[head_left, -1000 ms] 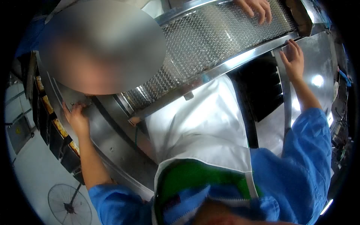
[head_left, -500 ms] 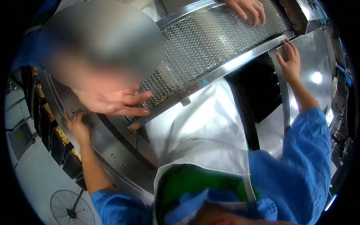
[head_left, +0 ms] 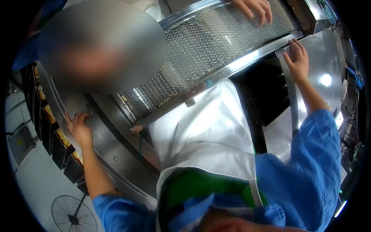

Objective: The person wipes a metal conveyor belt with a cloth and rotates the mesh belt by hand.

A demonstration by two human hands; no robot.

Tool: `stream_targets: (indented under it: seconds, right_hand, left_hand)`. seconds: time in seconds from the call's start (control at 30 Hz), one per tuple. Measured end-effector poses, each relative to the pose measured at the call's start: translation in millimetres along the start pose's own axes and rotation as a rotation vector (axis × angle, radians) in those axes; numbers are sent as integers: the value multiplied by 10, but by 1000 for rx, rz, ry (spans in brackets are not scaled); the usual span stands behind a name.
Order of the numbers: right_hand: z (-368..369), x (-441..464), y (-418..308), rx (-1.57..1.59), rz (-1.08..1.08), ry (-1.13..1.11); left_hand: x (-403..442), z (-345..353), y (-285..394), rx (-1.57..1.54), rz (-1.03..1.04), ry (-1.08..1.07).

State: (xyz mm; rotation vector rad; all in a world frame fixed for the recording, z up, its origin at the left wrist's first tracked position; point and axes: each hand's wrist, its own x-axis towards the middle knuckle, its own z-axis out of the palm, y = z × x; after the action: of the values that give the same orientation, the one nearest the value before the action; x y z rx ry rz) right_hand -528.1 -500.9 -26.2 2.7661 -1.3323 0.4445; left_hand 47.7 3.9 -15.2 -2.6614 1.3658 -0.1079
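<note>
My left hand [head_left: 80, 129] rests on the steel surface [head_left: 106, 133] at the left, fingers stretched and apart, with nothing in it. On the right, my right hand [head_left: 298, 63] is open beside the end of the metal rail [head_left: 247, 62], over a curved steel panel [head_left: 320, 58]. Its fingertips are near the rail's edge; I cannot tell whether they touch. Between my hands runs a conveyor belt of metal wire mesh [head_left: 197, 46], with nothing visible lying on it.
Across the belt stands another person, whose hand [head_left: 255, 9] hangs over the mesh at the top. A dark opening [head_left: 262, 92] lies below the rail. Dark plates with a yellowed edge [head_left: 50, 116] line the left side. A fan [head_left: 73, 218] stands lower left.
The other person's hand near the left end of the belt has gone from view, uncovering the mesh there. My hands have hardly moved.
</note>
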Motion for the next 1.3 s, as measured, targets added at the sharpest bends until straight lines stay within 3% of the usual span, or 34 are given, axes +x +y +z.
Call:
stream_targets:
  seconds: [0.23, 0.33, 1.1, 1.2, 1.3]
  right_hand:
    - [-15, -7, -53, 22, 34, 5]
    - [-15, 2, -38, 17, 23, 7]
    - [29, -5, 10, -13, -38, 63]
    - [23, 5, -4, -9, -26, 57]
    - [24, 9, -7, 24, -9, 51]
  left_hand:
    - [-3, -5, -14, 29, 7, -6]
    - [-14, 75, -75, 16, 31, 97]
    - [-44, 60, -156, 1, 54, -4]
    - [-82, 103, -159, -90, 13, 115]
    - [-72, 109, -221, -71, 62, 69]
